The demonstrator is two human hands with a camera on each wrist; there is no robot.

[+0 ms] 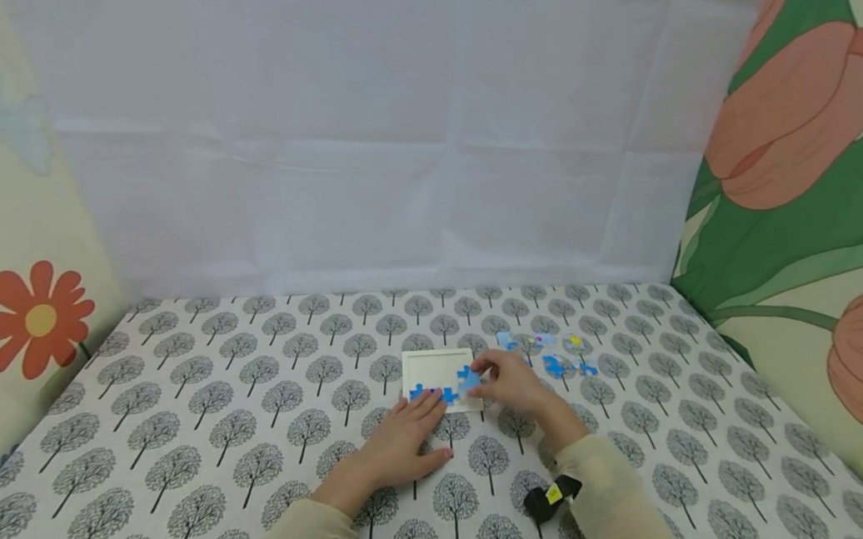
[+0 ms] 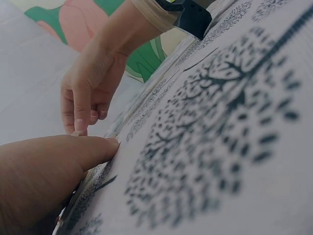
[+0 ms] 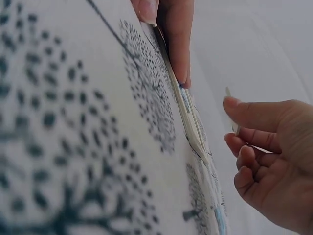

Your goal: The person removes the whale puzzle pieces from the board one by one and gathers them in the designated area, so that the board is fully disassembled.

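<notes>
A white puzzle frame lies flat on the table, with blue jigsaw pieces along its lower side. My left hand rests at the frame's lower left, fingers stretched out over the pieces there and thumb held apart. Over the frame's right side, my right hand pinches a blue puzzle piece between thumb and fingers. The right wrist view shows this puzzle piece edge-on, raised clear of the frame; the other fingers of my right hand are curled.
Several loose puzzle pieces lie to the right of the frame, blue with some yellow and pink. A tree-print cloth covers the table. White fabric hangs behind it, and flower-patterned walls stand at both sides.
</notes>
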